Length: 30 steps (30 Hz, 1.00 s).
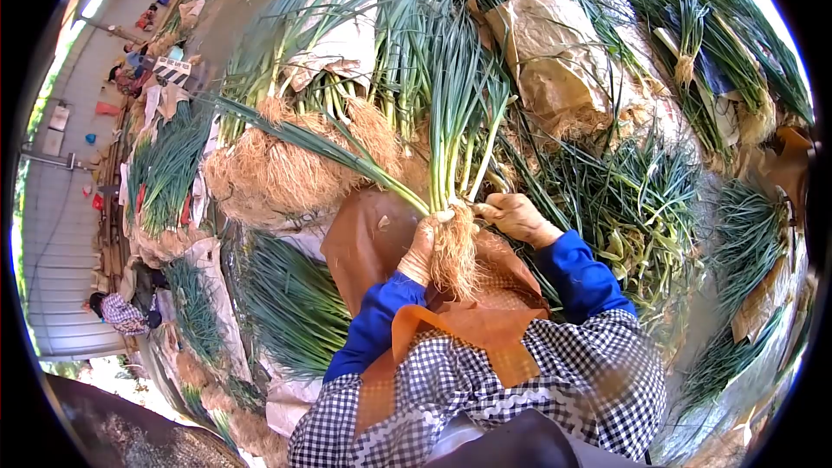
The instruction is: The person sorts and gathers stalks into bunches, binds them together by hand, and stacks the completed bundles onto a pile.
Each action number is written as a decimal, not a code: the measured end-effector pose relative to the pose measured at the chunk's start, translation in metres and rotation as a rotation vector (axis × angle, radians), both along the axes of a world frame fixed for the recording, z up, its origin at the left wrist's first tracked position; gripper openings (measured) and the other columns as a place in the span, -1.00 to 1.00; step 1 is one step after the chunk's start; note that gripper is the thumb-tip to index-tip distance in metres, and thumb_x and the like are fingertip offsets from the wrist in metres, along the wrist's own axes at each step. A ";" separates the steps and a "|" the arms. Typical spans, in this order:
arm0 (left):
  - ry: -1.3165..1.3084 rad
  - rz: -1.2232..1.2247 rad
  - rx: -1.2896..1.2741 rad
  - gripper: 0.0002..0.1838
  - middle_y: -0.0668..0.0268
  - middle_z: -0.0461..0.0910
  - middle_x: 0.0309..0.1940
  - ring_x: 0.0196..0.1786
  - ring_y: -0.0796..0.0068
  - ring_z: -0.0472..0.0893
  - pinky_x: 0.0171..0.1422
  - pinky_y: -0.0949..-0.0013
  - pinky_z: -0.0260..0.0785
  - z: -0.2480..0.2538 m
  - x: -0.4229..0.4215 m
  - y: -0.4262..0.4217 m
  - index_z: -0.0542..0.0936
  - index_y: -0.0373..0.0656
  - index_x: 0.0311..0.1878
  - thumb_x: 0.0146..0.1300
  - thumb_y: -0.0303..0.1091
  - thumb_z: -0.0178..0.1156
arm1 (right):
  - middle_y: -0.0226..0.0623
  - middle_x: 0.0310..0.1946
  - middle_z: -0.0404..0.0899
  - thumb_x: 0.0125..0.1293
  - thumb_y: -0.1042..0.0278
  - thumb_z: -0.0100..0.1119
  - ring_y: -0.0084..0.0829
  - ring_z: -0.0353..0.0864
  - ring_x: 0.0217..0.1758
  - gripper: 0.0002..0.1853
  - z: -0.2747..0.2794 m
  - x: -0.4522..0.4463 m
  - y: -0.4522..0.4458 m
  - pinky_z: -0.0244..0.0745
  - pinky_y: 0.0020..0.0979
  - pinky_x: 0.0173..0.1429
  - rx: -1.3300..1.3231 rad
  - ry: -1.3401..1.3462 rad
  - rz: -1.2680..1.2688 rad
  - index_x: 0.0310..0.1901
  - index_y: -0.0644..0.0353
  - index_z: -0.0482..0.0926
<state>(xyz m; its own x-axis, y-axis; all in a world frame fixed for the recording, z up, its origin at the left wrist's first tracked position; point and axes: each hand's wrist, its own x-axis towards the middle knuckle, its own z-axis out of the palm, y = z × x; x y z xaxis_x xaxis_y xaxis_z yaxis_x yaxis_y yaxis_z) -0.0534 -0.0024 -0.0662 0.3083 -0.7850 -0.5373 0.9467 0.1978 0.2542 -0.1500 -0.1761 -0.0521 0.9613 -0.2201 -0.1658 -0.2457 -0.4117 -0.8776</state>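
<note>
My left hand (422, 247) is closed around the lower stalks of a bunch of green onions (449, 143), just above their pale, stringy roots (455, 260). The bunch stands upright over my lap, its leaves pointing away from me, while one onion (338, 152) slants off to the left. My right hand (517, 217) is at the right side of the same bunch, thumb and fingers pinched together near the stalk bases. What sits between those fingertips is too small to make out. Beneath both hands lies a brown apron (373, 230).
Rooted green onions (286, 165) are heaped ahead, partly under sacking (334, 26). A brown sack (555, 56) covers more onions ahead right. Loose leaves (637, 208) pile at my right, and trimmed-looking onions (290, 303) lie at my left. A person (126, 310) sits far left.
</note>
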 end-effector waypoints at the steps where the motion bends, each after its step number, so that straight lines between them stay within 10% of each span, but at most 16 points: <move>1: 0.038 0.063 -0.009 -0.55 0.04 0.50 -0.09 -0.27 0.26 0.56 -0.23 0.26 0.52 0.009 0.000 -0.003 0.38 -0.31 0.06 0.06 -0.36 0.06 | -0.45 -0.64 0.38 0.27 0.19 0.05 -0.58 0.25 -0.52 -0.69 0.013 -0.014 -0.006 0.24 -0.40 -0.41 0.278 -0.012 -0.038 -0.55 0.19 0.40; 6: 0.099 -0.084 -0.221 -0.44 -0.01 0.32 0.16 -0.17 0.28 0.54 -0.12 0.28 0.50 0.003 0.007 0.004 0.27 -0.33 0.16 0.04 -0.37 0.06 | -0.63 -0.69 0.25 0.27 0.25 0.04 -0.74 0.15 -0.67 -0.77 0.038 -0.114 -0.088 0.01 -0.61 -0.62 0.634 -0.130 -0.535 -0.54 0.05 0.43; 8: 0.109 -0.029 -0.131 -0.45 -0.04 0.30 0.17 -0.13 0.23 0.52 -0.05 0.21 0.48 -0.010 0.009 0.004 0.30 -0.30 0.15 0.03 -0.37 0.06 | -0.45 -0.64 0.37 0.27 0.26 0.00 -0.56 0.35 -0.62 -0.79 0.002 -0.155 -0.134 0.27 -0.51 -0.52 0.246 0.131 -0.678 -0.47 0.15 0.43; 10: 0.074 -0.041 -0.115 -0.53 0.00 0.41 0.00 -0.12 0.20 0.53 -0.03 0.19 0.47 0.007 0.005 -0.001 0.35 -0.33 0.07 0.04 -0.40 0.05 | -0.23 -0.20 0.52 0.23 0.26 0.01 -0.30 0.52 -0.17 -0.77 -0.063 -0.197 -0.168 0.45 -0.35 -0.10 -1.015 0.434 -0.630 -0.15 0.17 0.48; 13: -0.014 0.052 -0.019 -0.65 0.02 0.54 -0.19 -0.17 0.15 0.57 -0.04 0.12 0.49 0.035 -0.007 -0.013 0.43 -0.37 -0.02 0.09 -0.47 0.01 | -0.15 -0.04 0.50 0.22 0.14 0.07 -0.25 0.49 0.01 -0.65 -0.013 -0.137 -0.121 0.37 -0.37 0.12 -0.816 0.212 -0.950 -0.03 0.16 0.49; 19: -0.107 -0.036 0.061 -0.69 0.10 0.56 -0.25 -0.27 0.28 0.60 -0.06 0.28 0.50 -0.002 -0.005 -0.009 0.46 -0.39 -0.07 0.09 -0.50 0.04 | -0.25 -0.10 0.52 0.30 0.04 -0.03 -0.45 0.50 -0.11 -0.56 -0.054 0.014 -0.005 0.36 -0.36 -0.01 1.169 -0.074 -0.303 0.05 0.20 0.44; 21: -0.161 -0.111 0.117 -0.69 0.10 0.56 -0.24 -0.28 0.29 0.60 -0.07 0.31 0.49 0.004 -0.007 0.000 0.47 -0.39 -0.08 0.08 -0.51 0.05 | -0.30 -0.27 0.55 0.30 0.16 0.00 -0.49 0.52 -0.21 -0.68 -0.052 0.043 0.010 0.39 -0.40 -0.04 1.059 -0.200 -0.326 -0.07 0.21 0.51; 25: -0.049 -0.135 -0.005 -0.69 0.21 0.56 -0.32 -0.32 0.35 0.59 -0.20 0.34 0.52 0.020 -0.007 0.020 0.47 -0.29 -0.10 0.03 -0.48 0.09 | -0.42 -0.60 0.47 0.29 0.26 -0.01 -0.58 0.43 -0.70 -0.80 -0.035 0.043 0.003 0.32 -0.56 -0.76 1.040 -0.084 -0.402 -0.33 0.21 0.51; 27: -0.097 -0.037 0.018 -0.73 0.24 0.56 -0.37 -0.39 0.39 0.58 -0.28 0.36 0.52 0.014 -0.010 0.015 0.48 -0.25 -0.14 0.03 -0.46 0.12 | -0.34 -0.63 0.47 0.31 0.20 -0.03 -0.53 0.47 -0.68 -0.76 -0.027 0.032 0.001 0.39 -0.51 -0.63 1.041 -0.106 -0.259 -0.32 0.21 0.49; 30: -0.169 -0.054 0.197 -0.80 0.25 0.58 -0.43 -0.43 0.39 0.58 -0.29 0.37 0.51 0.009 -0.025 0.000 0.52 -0.27 -0.23 0.04 -0.44 0.14 | -0.25 -0.37 0.57 0.29 0.13 0.02 -0.43 0.55 -0.39 -0.69 -0.026 0.036 0.033 0.43 -0.45 -0.24 0.279 -0.316 -0.322 -0.15 0.23 0.49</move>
